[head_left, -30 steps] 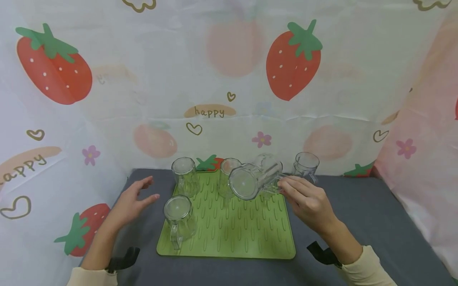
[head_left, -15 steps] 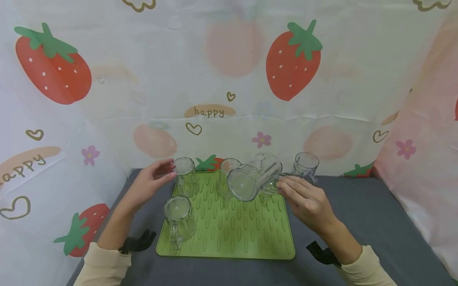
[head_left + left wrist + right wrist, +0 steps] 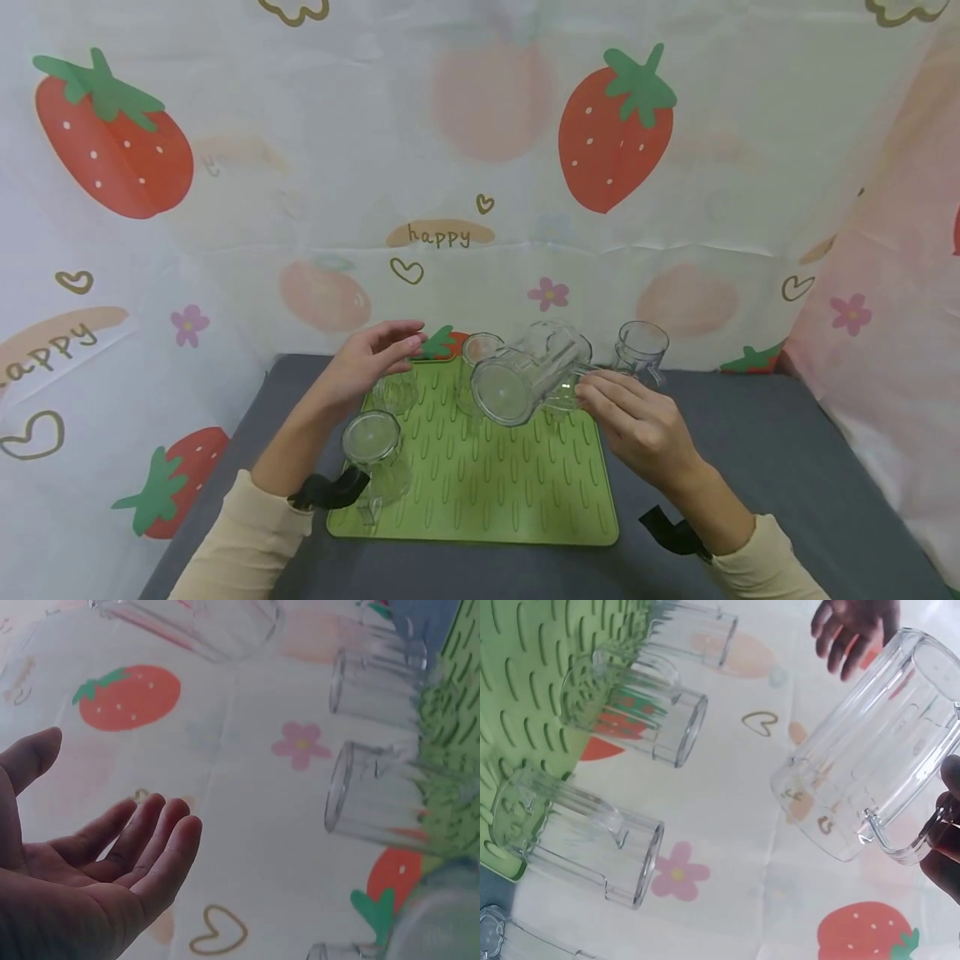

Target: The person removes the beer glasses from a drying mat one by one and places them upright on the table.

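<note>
Fingers [image 3: 603, 390] of the right hand [image 3: 637, 429] are pinching a handle [image 3: 907, 853], closed tight around it, and that tilted glass mug [image 3: 510, 387] is hanging over the rear of a green mat [image 3: 487, 492]! Across from it, the left hand [image 3: 367, 367] is hovering with loosely bent fingers, thumb spread apart, holding nothing (the left wrist view is showing bare space inside its grasp). Below, a back-left mug [image 3: 395, 393] is being partly covered by that hand, while a front-left mug [image 3: 386, 479] is standing nearer. Off the right edge, a far-right mug [image 3: 641, 340] is resting on the dark tabletop [image 3: 750, 433].
</note>
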Tool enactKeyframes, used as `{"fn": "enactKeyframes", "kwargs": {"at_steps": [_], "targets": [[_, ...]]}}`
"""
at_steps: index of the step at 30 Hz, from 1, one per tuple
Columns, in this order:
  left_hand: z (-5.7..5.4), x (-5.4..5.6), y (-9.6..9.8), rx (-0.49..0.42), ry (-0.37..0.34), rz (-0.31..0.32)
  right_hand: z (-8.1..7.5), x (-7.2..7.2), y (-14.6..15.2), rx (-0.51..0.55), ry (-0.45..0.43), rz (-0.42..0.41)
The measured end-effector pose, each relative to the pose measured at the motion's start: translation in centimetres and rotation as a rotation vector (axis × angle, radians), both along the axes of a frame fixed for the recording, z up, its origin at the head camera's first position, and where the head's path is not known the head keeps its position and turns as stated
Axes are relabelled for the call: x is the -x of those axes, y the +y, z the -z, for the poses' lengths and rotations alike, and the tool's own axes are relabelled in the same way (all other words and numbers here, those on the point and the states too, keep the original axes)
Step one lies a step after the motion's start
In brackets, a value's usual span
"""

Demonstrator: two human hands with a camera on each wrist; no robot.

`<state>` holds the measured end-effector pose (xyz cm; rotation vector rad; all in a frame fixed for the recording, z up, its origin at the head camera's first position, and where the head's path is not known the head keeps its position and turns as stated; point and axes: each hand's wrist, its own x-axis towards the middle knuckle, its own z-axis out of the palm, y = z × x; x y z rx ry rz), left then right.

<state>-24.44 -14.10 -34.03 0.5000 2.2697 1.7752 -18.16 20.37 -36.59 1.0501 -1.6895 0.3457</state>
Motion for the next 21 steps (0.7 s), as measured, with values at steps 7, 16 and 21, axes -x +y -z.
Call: {"fn": "enactKeyframes", "kwargs": {"at_steps": [7, 16, 21], "targets": [[-0.6, 0.2, 2.2, -0.059, -0.054, 0.028, -0.1, -0.2, -0.1, -0.004, 0.004, 0.011], [-0.6, 0.7, 4.8, -0.095, -0.159, 0.135, -0.2, -0.2, -0.4, -0.01, 0.015, 0.006], [0.0, 1.3, 6.0, -0.079, -0.246, 0.227, -0.1, -0.1, -0.5, -0.005, 0.019, -0.002]]}}
